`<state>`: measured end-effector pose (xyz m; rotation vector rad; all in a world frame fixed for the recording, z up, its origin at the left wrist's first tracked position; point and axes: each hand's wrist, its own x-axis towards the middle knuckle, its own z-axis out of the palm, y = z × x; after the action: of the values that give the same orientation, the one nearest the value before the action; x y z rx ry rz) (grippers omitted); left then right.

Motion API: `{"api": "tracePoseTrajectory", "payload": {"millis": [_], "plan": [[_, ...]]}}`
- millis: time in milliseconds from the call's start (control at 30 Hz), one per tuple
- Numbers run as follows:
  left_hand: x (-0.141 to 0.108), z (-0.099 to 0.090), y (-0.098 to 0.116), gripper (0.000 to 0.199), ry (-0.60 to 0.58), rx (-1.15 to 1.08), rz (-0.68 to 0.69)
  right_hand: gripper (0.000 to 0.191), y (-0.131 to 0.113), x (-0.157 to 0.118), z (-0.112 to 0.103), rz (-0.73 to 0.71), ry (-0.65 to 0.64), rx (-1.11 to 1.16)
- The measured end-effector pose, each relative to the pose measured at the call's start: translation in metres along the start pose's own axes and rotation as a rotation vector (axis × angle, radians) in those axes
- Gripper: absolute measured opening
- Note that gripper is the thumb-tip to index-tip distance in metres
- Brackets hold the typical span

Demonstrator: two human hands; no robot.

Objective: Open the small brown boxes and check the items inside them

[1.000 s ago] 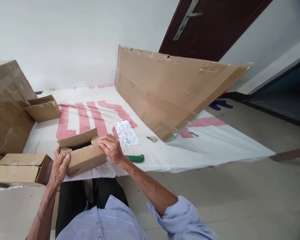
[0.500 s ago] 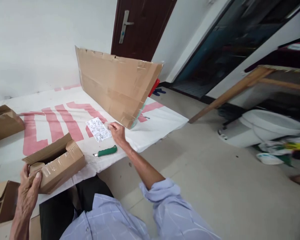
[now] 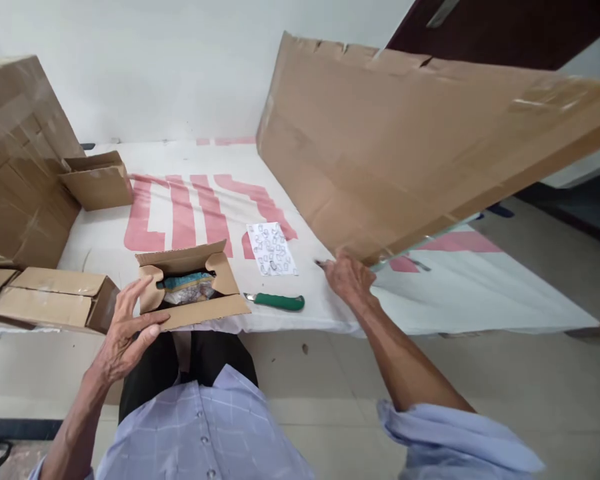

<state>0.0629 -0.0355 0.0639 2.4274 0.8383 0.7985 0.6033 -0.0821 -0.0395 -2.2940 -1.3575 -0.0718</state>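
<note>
My left hand (image 3: pixel 127 327) grips the left end of an open cardboard box (image 3: pixel 205 315), its fingers along the side flap and its thumb at the front flap. Inside the box lies a clear and blue plastic packet (image 3: pixel 189 288). Low beside the large cardboard sheet, my right hand (image 3: pixel 350 277) is closed on a small thing; only its dark end (image 3: pixel 321 264) sticks out to the left. Between the hands are a white paper (image 3: pixel 272 249) covered in small dark drawings and a green-handled utility knife (image 3: pixel 280 302), blade out towards the box.
A large cardboard panel (image 3: pixel 380 147) leans up behind my right hand. On the left stand a big taped carton (image 3: pixel 23 153), a small box (image 3: pixel 97 183) and a closed box (image 3: pixel 50 297). A white cloth with red lettering (image 3: pixel 210 157) covers the table.
The view has swung left. The open box has turned and tipped so its inside shows. My right hand has moved away from the paper to the foot of the cardboard panel.
</note>
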Motion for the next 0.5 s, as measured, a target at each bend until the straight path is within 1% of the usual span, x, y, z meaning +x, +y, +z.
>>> {"api": "tracePoseTrajectory", "payload": {"millis": [33,100,133,200,233,267,300,333,367,433,467,500], "plan": [[0.004,-0.002,0.002,0.034,-0.030,-0.006,-0.011,0.028,-0.010,0.002,-0.005,0.020,0.048,-0.012],[0.015,-0.005,0.004,0.035,-0.096,0.004,-0.035,0.026,-0.041,0.006,-0.016,0.063,0.130,-0.028],[0.021,-0.006,0.003,0.031,-0.135,0.019,-0.047,0.026,-0.063,0.006,-0.021,0.005,0.140,-0.001],[0.032,-0.007,0.000,0.021,-0.213,0.053,-0.073,0.024,-0.114,0.002,-0.031,-0.180,0.136,0.095],[0.037,-0.008,-0.002,0.026,-0.249,0.065,-0.086,0.023,-0.142,-0.003,-0.034,-0.362,0.117,0.215],[0.041,-0.008,-0.004,0.040,-0.284,0.075,-0.098,0.023,-0.170,-0.008,-0.037,-0.553,0.072,0.323],[0.045,-0.009,-0.006,0.055,-0.315,0.086,-0.106,0.023,-0.197,-0.013,-0.037,-0.712,-0.008,0.394],[0.047,-0.009,-0.007,0.067,-0.339,0.101,-0.107,0.023,-0.222,-0.018,-0.036,-0.835,-0.115,0.418],[0.049,-0.009,-0.009,0.074,-0.354,0.119,-0.104,0.021,-0.243,-0.021,-0.033,-0.932,-0.240,0.386],[0.051,-0.008,-0.011,0.076,-0.356,0.159,-0.087,0.015,-0.272,-0.026,-0.023,-1.016,-0.472,0.218],[0.050,-0.008,-0.013,0.074,-0.340,0.173,-0.078,0.016,-0.279,-0.027,-0.016,-1.021,-0.561,0.109],[0.048,-0.007,-0.015,0.074,-0.313,0.182,-0.071,0.019,-0.283,-0.027,-0.008,-1.012,-0.620,0.005]]}}
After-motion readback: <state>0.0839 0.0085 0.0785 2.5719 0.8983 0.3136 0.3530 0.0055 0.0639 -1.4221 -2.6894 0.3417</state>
